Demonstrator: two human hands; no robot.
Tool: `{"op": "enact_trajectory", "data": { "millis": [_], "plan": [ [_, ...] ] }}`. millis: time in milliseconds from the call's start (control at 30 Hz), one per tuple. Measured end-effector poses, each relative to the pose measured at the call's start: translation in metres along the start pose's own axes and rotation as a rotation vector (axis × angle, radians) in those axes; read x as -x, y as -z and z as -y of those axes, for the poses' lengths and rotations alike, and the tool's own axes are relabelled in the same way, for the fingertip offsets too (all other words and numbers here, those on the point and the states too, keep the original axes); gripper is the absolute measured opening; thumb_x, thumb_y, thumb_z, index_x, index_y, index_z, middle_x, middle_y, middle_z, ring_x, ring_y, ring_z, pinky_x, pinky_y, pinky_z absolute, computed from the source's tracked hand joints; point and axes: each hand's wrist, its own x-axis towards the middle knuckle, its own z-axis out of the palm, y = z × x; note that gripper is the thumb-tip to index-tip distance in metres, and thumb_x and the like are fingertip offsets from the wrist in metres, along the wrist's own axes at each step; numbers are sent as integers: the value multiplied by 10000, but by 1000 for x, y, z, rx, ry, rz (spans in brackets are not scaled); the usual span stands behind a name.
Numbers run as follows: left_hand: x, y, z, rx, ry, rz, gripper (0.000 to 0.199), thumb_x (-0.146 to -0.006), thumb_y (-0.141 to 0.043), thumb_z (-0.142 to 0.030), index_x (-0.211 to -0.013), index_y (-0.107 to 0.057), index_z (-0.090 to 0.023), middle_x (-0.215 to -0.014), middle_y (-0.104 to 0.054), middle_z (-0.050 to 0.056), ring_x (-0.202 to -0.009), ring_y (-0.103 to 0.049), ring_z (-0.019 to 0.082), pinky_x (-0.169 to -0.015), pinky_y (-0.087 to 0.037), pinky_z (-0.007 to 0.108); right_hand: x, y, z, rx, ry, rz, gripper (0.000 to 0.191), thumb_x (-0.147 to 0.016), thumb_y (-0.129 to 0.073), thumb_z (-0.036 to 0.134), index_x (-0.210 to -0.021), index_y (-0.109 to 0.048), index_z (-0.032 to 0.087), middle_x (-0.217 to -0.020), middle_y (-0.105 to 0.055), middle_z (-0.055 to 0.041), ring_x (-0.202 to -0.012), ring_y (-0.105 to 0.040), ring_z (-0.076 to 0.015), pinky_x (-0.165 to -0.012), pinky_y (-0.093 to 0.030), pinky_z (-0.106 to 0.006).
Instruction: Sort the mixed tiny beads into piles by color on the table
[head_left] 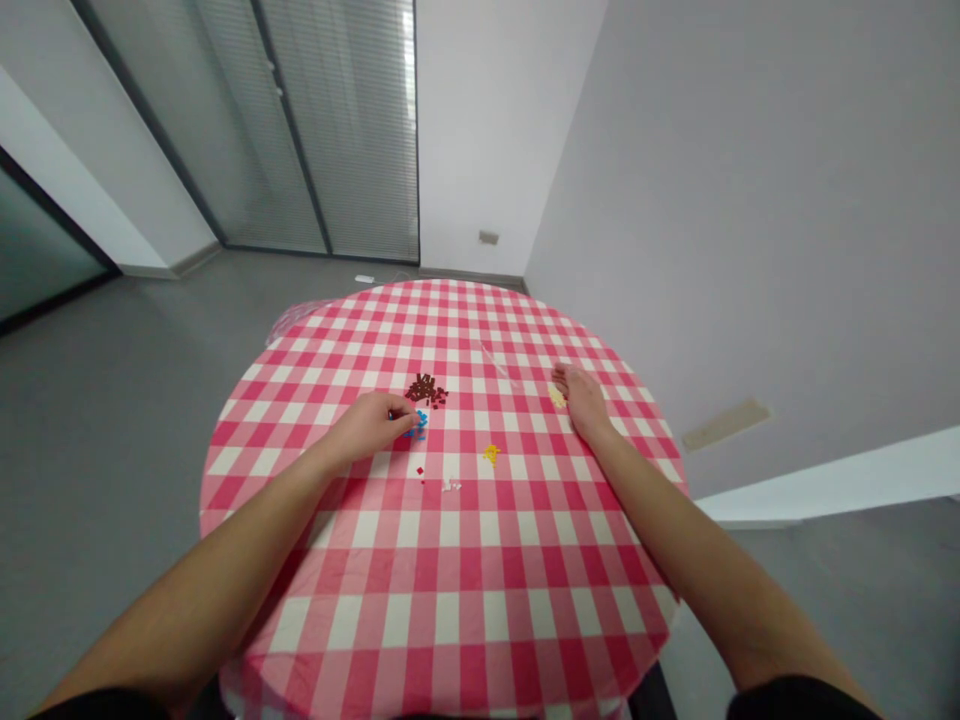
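Where my left hand is: palm down on the counter, reaching toward the middle, its fingers curled narrowly and touching the blue bricks; I cannot tell whether they hold one.
Right hand: my right hand lies flat and open toward the far edge, fingers extended, not gripping anything I can see.
Just beside it: a small patch of pale yellow bricks, on the side facing my left hand.
Above the left fingertips: a loose heap of tiny dark red bricks, nearer my left hand, with no clear long axis.
Between the hands: a little cluster of bright yellow bricks, nearer the right hand and closer to me.
Closer to me: a few scattered red bricks and white bricks, below the blue ones.
Counter: round, draped in a pink-and-white checked cloth, with both forearms angling in over it from the lower corners.
Beyond the counter: grey floor, a pale wall on the right, and a glass partition with blinds ahead.
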Motion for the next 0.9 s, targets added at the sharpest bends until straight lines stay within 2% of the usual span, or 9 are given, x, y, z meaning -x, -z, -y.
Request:
{"op": "enact_trajectory", "data": {
  "millis": [67,133,200,300,400,533,733,900],
  "plan": [
    [-1,0,0,-7,5,-2,249,-842,-579,-354,-748,-750,-200,-784,-742,38,-725,-650,184,-680,-459,286,6,1,12,159,86,0,614,-944,-392,666,-1158,-694,176,-1204,-696,-159,-1161,-630,-318,-1028,-472,-544],
    [-1,0,1,-11,4,1,251,-844,-575,-350,-743,-749,-201,-783,-743,38,-731,-653,185,-679,-454,287,20,0,30,354,253,19,560,-963,-405,605,-1170,-693,172,-1219,-683,-166,-1159,-618,-324,-1017,-471,-530],
    [-1,0,2,-11,-3,2,256,-850,-573,-355,-742,-746,-202,-793,-746,36,-742,-658,188,-672,-449,287,40,-4,51,440,423,161,475,-966,-467,524,-1180,-681,158,-1143,-696,-165,-1043,-652,-291,-927,-520,-465],
    [0,0,2,-5,-6,-2,261,-855,-568,-359,-741,-743,-202,-800,-748,33,-748,-662,190,-658,-443,283,75,-16,77,504,659,530,374,-970,-531,445,-1151,-678,152,-1069,-696,-145,-989,-638,-257,-870,-522,-410],
    [0,0,2,-11,-6,-11,263,-855,-568,-360,-730,-740,-206,-786,-744,29,-735,-656,186,-641,-435,277,101,-29,87,558,803,727,355,-957,-572,450,-1126,-671,154,-1048,-670,-142,-951,-612,-248,-804,-511,-375],
    [0,0,1,-37,-15,-19,269,-858,-571,-365,-712,-735,-209,-760,-734,25,-707,-640,177,-633,-426,277,108,-40,82,638,873,754,273,-979,-551,386,-1031,-687,155,-1019,-656,-130,-918,-598,-235,-767,-477,-346],
    [0,1,3,-19,8,-21,266,-854,-584,-396,-768,-760,-217,-811,-751,31,-743,-661,191,-660,-447,289,92,-49,77,731,883,738,289,-1011,-462,254,-879,-690,135,-850,-646,-102,-800,-578,-199,-705,-429,-317],
    [-1,1,2,-21,12,-17,278,-850,-575,-400,-765,-762,-213,-812,-753,41,-746,-665,199,-668,-442,301,74,-49,74,780,828,688,295,-1012,-461,242,-856,-687,132,-850,-670,-103,-818,-586,-205,-732,-432,-320]
  ]
}}
